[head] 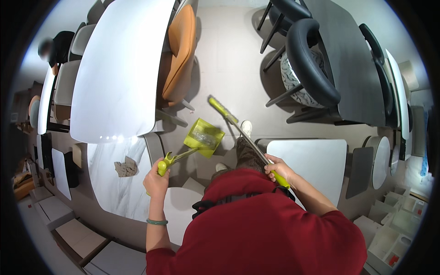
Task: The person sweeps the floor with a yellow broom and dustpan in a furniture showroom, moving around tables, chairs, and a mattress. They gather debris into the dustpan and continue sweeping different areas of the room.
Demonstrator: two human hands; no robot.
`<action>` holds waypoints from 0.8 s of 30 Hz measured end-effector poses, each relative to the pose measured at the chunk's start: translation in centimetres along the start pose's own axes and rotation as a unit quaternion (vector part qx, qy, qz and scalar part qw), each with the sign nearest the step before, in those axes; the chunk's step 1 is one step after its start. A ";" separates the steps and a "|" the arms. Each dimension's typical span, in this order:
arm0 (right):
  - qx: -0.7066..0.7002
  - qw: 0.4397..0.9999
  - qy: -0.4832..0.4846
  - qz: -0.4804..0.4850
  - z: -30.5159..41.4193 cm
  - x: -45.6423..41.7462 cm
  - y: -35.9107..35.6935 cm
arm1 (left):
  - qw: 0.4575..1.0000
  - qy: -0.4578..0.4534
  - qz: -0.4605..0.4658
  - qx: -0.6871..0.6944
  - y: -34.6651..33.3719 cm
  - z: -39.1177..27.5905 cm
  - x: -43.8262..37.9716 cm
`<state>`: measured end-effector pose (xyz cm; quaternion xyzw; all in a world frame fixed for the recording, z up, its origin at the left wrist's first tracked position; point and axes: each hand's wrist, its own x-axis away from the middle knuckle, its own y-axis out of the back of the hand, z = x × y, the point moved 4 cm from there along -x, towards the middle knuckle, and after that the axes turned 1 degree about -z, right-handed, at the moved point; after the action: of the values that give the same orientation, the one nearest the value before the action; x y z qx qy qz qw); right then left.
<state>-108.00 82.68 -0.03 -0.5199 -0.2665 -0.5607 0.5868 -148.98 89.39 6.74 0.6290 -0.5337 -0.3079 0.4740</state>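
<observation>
My left hand (157,182) grips the green handle of a long-handled dustpan (213,146). Its lime-green pan is in front of me, holding some crumpled clear plastic (202,136). My right hand (279,169) is closed around the green grip of a broom (249,141) with a metal shaft. The broom's green head (222,109) lies farther out and to the right of the pan, apart from it. Whether the bristles touch the floor I cannot tell. A small bit of debris (191,112) rests on the tiled floor near the orange chair's leg.
An orange chair (182,58) stands by a white table (120,68) on the left. Black chairs (309,65) and a dark table (354,68) line the right. A torn brown piece (126,167) lies on a marble-patterned table (103,185). A person (63,46) is at far left.
</observation>
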 end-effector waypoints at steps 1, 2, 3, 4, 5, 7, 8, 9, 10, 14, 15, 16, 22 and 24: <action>-0.005 1.000 0.008 -0.006 1.2 0.0 0.5 | 1.000 0.012 -0.004 0.007 -0.4 -1.1 -0.5; -0.030 0.999 0.015 -0.028 2.2 -0.7 1.4 | 1.000 0.024 -0.012 0.013 -0.8 -2.4 -1.2; -0.044 0.998 0.026 -0.028 3.8 -1.0 2.1 | 0.999 0.030 -0.019 0.022 -1.3 -3.7 -1.9; -0.058 0.997 0.037 -0.029 5.5 -1.4 2.8 | 0.998 0.036 -0.027 0.032 -2.0 -4.9 -2.5; -0.072 0.996 0.047 -0.029 7.2 -1.8 3.5 | 0.998 0.042 -0.034 0.042 -2.7 -6.1 -3.2; -0.085 0.994 0.068 -0.035 10.7 -2.3 4.9 | 0.997 0.044 -0.041 0.053 -3.7 -9.2 -4.5; -0.096 0.992 0.072 -0.038 12.5 -2.7 5.5 | 0.996 0.049 -0.046 0.060 -4.1 -10.9 -5.7; -0.106 0.991 0.076 -0.039 14.2 -3.0 6.0 | 0.995 0.055 -0.053 0.068 -4.5 -12.4 -6.8; -0.116 0.990 0.076 -0.031 15.5 -3.4 6.7 | 0.995 0.057 -0.053 0.062 -4.9 -13.9 -8.1; -0.133 0.988 0.082 -0.020 20.9 -4.3 8.9 | 0.994 0.072 -0.061 0.045 -6.2 -19.8 -13.0; -0.147 0.985 0.086 -0.016 22.2 -4.6 9.1 | 0.993 0.074 -0.064 0.067 -6.2 -21.5 -14.3; -0.161 0.983 0.090 -0.012 23.4 -4.9 9.2 | 0.991 0.073 -0.066 0.088 -6.8 -22.5 -15.5; -0.212 0.970 0.116 0.010 30.2 -7.8 9.0 | 0.980 0.051 -0.078 0.177 -8.7 -29.2 -23.6; -0.217 0.967 0.130 0.008 32.6 -8.7 8.6 | 0.977 0.041 -0.076 0.193 -9.6 -30.9 -26.7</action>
<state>-93.11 114.21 -0.15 -0.5598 -0.0555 -0.6630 0.4940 -124.19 123.25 5.88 0.7593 -0.5138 -0.2082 0.3407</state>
